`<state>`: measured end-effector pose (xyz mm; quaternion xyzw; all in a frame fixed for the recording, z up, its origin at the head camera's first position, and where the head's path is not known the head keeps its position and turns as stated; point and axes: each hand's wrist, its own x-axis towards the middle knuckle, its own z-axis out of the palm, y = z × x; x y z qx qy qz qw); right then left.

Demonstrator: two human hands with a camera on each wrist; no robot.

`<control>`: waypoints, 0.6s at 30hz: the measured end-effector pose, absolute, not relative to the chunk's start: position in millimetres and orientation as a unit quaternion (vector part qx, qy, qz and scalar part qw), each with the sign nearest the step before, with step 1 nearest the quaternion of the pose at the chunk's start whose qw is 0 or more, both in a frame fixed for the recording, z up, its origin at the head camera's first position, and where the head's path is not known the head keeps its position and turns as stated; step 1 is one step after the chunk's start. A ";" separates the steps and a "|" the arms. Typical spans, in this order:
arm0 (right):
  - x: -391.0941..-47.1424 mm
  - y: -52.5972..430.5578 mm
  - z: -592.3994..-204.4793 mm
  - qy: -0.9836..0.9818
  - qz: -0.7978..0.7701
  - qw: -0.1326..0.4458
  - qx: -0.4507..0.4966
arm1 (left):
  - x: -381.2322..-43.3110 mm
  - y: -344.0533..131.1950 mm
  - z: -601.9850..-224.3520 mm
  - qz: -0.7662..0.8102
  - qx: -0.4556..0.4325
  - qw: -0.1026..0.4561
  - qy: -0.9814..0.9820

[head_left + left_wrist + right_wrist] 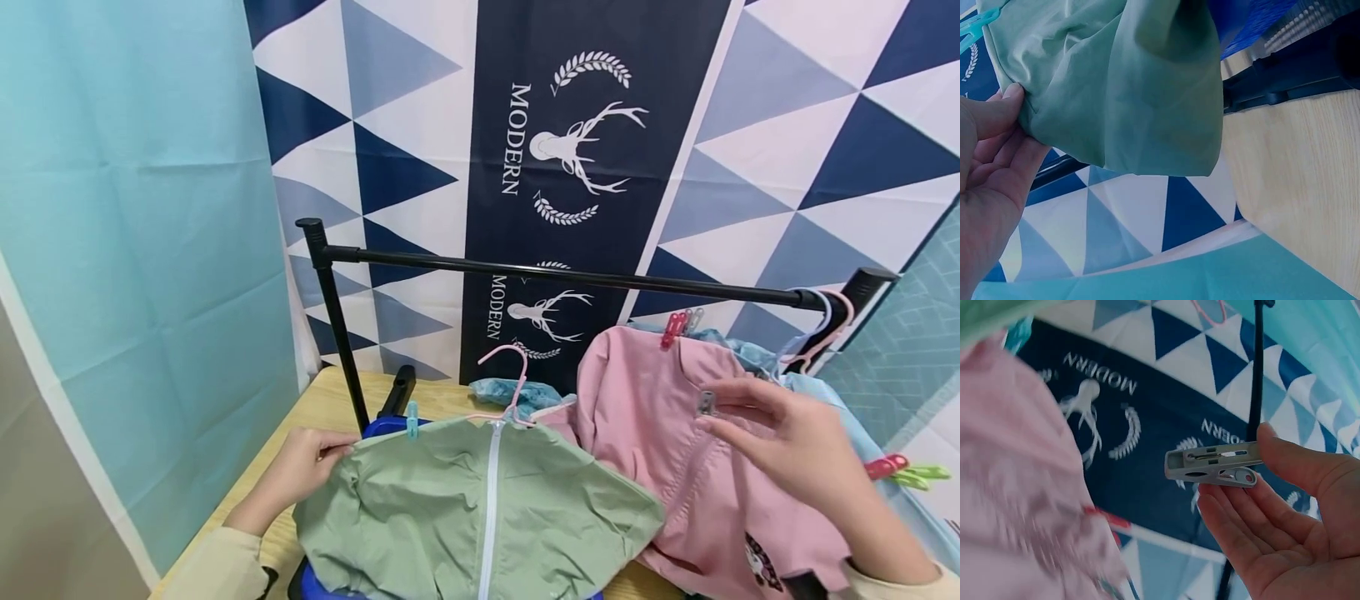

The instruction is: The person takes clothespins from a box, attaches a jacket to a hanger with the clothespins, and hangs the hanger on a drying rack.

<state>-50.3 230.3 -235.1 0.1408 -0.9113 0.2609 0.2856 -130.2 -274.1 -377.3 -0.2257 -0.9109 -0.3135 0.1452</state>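
A light green zip-up jacket is spread out at the front, a pink hanger poking up from its neck. One teal clothespin is clipped on the jacket's left shoulder edge. My left hand pinches the fabric further out along that edge; the left wrist view shows the thumb on top of the green cloth. Between the thumb and fingers of my right hand is a grey clothespin, held in front of a pink jacket, apart from the green one.
A black rack bar spans behind the jackets, with hanger hooks over its right end. Red clothespins grip the pink jacket's top. More red and green clothespins sit at far right. Something blue lies under the green jacket on the wooden table.
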 end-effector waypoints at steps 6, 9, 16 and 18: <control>-65.7 209.9 -248.9 -0.900 0.328 0.240 0.160 | -130.7 -274.1 -375.4 -0.314 -0.225 0.137 -0.912; -72.5 203.3 -253.2 -0.898 0.349 0.216 0.158 | -130.7 -274.0 -375.2 -0.315 -0.225 0.138 -0.912; -85.1 191.6 -266.8 -0.882 0.412 0.146 0.177 | -131.4 -273.8 -376.0 -0.316 -0.224 0.145 -0.910; -87.9 188.8 -271.9 -0.877 0.426 0.129 0.180 | -131.5 -273.8 -376.7 -0.316 -0.224 0.146 -0.910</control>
